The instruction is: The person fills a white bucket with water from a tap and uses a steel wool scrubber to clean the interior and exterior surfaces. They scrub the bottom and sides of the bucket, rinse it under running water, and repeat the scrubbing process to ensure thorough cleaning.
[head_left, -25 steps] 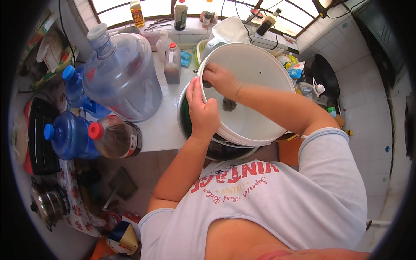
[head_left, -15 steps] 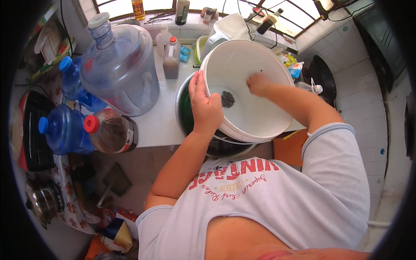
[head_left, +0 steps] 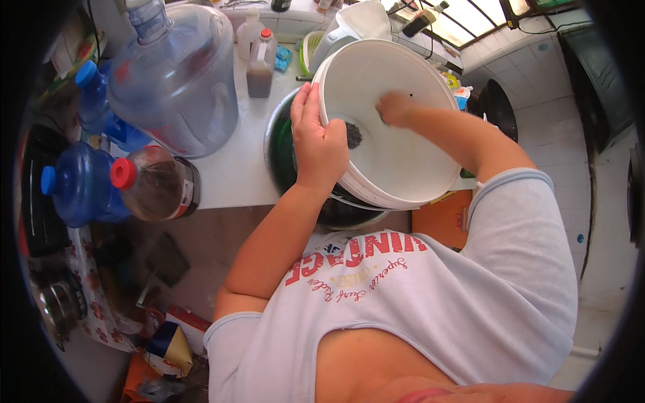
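A white plastic bucket [head_left: 430, 158] is tilted toward me, its mouth facing me. My left hand [head_left: 314, 141] grips the bucket's left rim, thumb on the near side and fingers along the outer wall. Inside, my right hand [head_left: 396, 109] is held near the wall with its fingers closed; something small and dark shows at the fingertips, too blurred to name. A small heap of dark grey grains [head_left: 353, 136] lies at the bottom, partly hidden by my left thumb. One dark speck [head_left: 411, 95] sticks to the inner wall.
Under the bucket stands a wide dark green basin [head_left: 281, 144]. To the left are a large clear water jug [head_left: 178, 87], a red-capped bottle [head_left: 156, 183] and blue-capped jugs [head_left: 87, 185]. A jug of brown liquid [head_left: 261, 67] stands behind; a black wok [head_left: 498, 111] hangs at right.
My view has shifted, so the counter sits higher and further left. My right hand has moved slightly within the bucket, and the dark bit at its fingertips now shows. My left hand keeps its grip.
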Available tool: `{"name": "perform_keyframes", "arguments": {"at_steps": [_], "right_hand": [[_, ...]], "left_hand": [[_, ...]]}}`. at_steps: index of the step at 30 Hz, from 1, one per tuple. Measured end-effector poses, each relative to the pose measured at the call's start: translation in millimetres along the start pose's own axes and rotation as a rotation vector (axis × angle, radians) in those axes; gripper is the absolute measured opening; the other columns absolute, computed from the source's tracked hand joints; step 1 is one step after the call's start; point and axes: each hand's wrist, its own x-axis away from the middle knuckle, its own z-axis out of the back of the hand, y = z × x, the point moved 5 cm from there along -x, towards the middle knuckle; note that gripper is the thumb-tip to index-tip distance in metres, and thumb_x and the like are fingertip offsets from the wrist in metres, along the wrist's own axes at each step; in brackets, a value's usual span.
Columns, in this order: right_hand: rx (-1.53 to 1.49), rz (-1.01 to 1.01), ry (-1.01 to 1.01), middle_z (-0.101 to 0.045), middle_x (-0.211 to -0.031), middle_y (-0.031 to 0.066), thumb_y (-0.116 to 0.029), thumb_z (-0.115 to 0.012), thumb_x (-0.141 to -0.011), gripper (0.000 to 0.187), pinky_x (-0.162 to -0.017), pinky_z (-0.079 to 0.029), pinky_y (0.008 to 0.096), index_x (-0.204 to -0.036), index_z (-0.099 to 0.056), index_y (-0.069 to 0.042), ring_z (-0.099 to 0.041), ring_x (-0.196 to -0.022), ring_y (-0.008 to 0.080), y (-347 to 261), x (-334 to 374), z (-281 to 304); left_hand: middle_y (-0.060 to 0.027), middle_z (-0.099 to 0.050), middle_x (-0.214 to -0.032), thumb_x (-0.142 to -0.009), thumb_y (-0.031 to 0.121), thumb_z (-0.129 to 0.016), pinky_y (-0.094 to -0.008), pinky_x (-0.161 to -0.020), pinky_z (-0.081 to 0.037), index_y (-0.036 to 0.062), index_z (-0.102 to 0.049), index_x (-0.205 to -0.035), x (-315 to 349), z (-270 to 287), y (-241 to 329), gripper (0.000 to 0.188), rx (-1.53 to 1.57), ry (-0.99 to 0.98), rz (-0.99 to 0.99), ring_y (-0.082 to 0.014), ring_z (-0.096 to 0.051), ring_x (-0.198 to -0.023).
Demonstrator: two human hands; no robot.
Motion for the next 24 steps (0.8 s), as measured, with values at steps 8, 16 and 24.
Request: {"name": "perform_keyframes", "arguments": {"at_steps": [8, 16, 24], "right_hand": [[-1.011, 0.425, -0.669, -0.066, -0.097, 0.0191, -0.033, -0.053, -0.087, 0.036, -0.086, -0.047, 0.0463, -0.100, -0.070, -0.004, -0.061, -0.091, 0.0353, -144, 77, 16], [0.295, 0.030, 0.241, -0.055, -0.119, 0.0080, -0.018, -0.063, -0.080, 0.025, -0.093, -0.040, 0.0346, -0.100, -0.073, -0.008, -0.048, -0.114, 0.0243, -8, 59, 32], [-1.970, -0.052, -0.703, -0.064, -0.115, 0.0036, -0.019, -0.055, -0.092, 0.040, -0.097, -0.041, 0.0296, -0.130, -0.059, -0.007, -0.055, -0.106, 0.0143, -139, 142, 118]], "left_hand": [[-0.0171, -0.042, -0.143, -0.078, 0.002, -0.049, -0.0324, -0.108, -0.036, -0.0027, -0.055, -0.132, 2, 0, -1, 0.054, 0.031, 0.128, 0.005, -0.0255, -0.044, -0.131], [-0.0142, -0.047, -0.141, -0.079, 0.002, -0.050, -0.0305, -0.106, -0.037, -0.0035, -0.054, -0.132, -1, 1, 1, 0.054, 0.078, 0.112, -0.004, -0.0232, -0.049, -0.127], [-0.0198, -0.044, -0.141, -0.078, 0.003, -0.052, -0.0344, -0.107, -0.038, -0.0080, -0.053, -0.130, 3, 0, -1, 0.053, 0.090, 0.137, -0.005, -0.0292, -0.047, -0.129]]}}
